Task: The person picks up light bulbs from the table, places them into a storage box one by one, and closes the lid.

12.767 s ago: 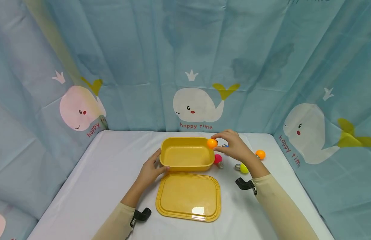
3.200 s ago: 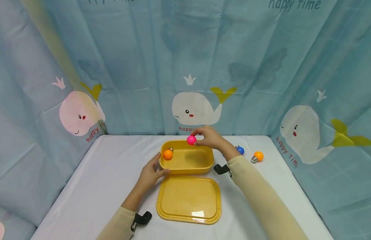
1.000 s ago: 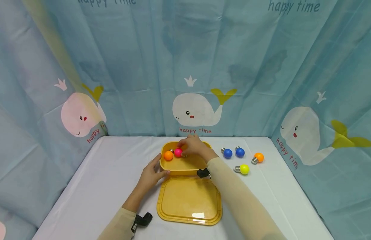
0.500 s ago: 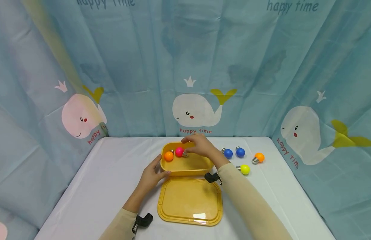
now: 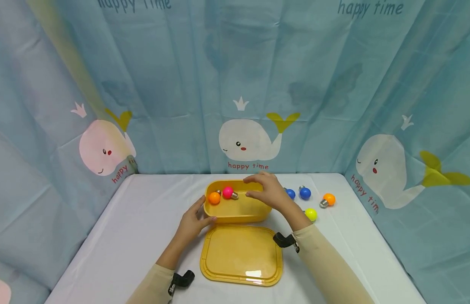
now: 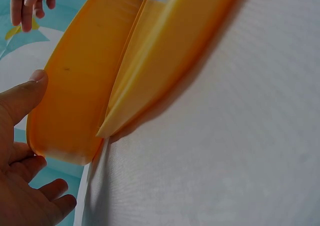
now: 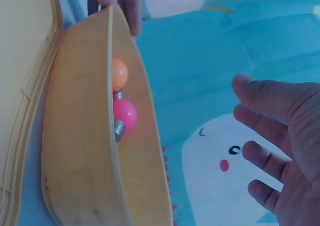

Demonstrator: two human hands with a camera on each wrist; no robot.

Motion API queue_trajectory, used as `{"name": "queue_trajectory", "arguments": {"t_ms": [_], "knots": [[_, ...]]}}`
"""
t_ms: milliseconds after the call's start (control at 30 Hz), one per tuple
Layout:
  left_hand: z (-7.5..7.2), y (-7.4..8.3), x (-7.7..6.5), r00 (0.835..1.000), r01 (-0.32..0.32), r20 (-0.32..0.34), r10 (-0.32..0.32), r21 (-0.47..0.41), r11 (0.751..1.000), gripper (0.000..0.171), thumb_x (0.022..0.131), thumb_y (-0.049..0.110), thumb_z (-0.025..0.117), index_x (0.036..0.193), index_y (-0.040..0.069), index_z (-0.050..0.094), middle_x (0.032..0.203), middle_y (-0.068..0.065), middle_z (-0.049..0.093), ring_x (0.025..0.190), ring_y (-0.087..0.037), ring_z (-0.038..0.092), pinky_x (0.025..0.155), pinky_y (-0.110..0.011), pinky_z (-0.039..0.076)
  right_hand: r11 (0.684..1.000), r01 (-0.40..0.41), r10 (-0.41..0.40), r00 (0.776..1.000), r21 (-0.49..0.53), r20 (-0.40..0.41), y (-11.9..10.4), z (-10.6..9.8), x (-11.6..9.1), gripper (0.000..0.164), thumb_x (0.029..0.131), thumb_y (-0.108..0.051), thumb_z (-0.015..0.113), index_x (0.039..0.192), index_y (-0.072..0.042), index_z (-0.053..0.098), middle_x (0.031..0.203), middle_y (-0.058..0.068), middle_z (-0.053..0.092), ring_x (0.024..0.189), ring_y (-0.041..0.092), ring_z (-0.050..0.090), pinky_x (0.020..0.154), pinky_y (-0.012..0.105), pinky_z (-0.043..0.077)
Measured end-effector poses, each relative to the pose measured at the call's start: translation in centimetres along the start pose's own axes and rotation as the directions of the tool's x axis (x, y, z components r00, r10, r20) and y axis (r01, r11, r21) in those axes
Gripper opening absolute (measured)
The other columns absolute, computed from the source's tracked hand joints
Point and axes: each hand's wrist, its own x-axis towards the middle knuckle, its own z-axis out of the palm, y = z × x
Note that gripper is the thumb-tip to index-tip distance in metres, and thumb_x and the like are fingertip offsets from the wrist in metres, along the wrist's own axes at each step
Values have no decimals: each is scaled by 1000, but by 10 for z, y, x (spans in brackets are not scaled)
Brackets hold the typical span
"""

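In the head view a yellow plastic box (image 5: 240, 211) stands at the back of the table with its top uncovered. An orange light bulb (image 5: 214, 198) and a pink light bulb (image 5: 228, 193) lie at its left end. My left hand (image 5: 191, 221) holds the box's left end, thumb at the front corner and fingers along the side; the left wrist view shows its thumb (image 6: 31, 93) on the wall. My right hand (image 5: 270, 192) hovers over the box's right end, thumb and fingers apart with nothing between them, as the right wrist view also shows.
The matching yellow lid (image 5: 240, 255) lies flat in front of the box. To the right are two blue bulbs (image 5: 305, 193), partly hidden by my right hand, a yellow bulb (image 5: 311, 214) and another orange bulb (image 5: 329, 199). A whale-print curtain (image 5: 242, 84) encloses the table.
The orange bulb and then the pink bulb went into the box. My right hand let go of the pink one and moved right, up off it. The left hand stays at the box.
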Motion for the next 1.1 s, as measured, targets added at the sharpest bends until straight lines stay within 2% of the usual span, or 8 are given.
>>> {"name": "queue_trajectory", "arguments": {"t_ms": [167,300,600,800,1100], "knots": [[0,0,0,1000,0,1,0,0,1000,104,81,54,83,163,22,30,169,-4,28,154,-35,27,123,-54,31,1000,5,-3,998,31,-58,2,-10,-20,38,90,-31,81,126,-21,73,123,-7,71,118,21,56,109,52,40],[0,0,0,1000,-3,-3,3,-7,1000,105,80,55,83,163,23,30,169,-5,28,154,-36,27,122,-54,31,999,-6,9,995,37,-99,5,-14,-35,38,90,-30,82,125,-20,73,122,-8,70,117,20,56,107,52,43],[0,-1,-1,1000,7,4,-7,-8,1000,106,79,58,83,164,25,29,169,-4,28,154,-34,27,123,-52,31,998,-41,49,987,56,-155,13,-22,-63,40,89,-26,83,127,-28,72,122,-9,68,117,19,57,103,54,48],[1,-1,0,1000,6,6,-6,-7,1000,106,79,57,83,164,25,29,169,-5,28,154,-35,26,123,-53,30,996,-63,74,979,63,-188,26,-26,-74,42,88,-26,83,128,-27,71,122,-8,68,118,19,56,101,51,51],[1,-1,-1,1000,4,1,-4,-12,1000,102,81,54,83,163,26,29,169,-3,28,155,-33,26,123,-53,30,985,-136,156,961,102,-227,42,-34,-84,40,89,-28,83,128,-25,71,124,-2,69,119,22,55,104,56,50]]}}
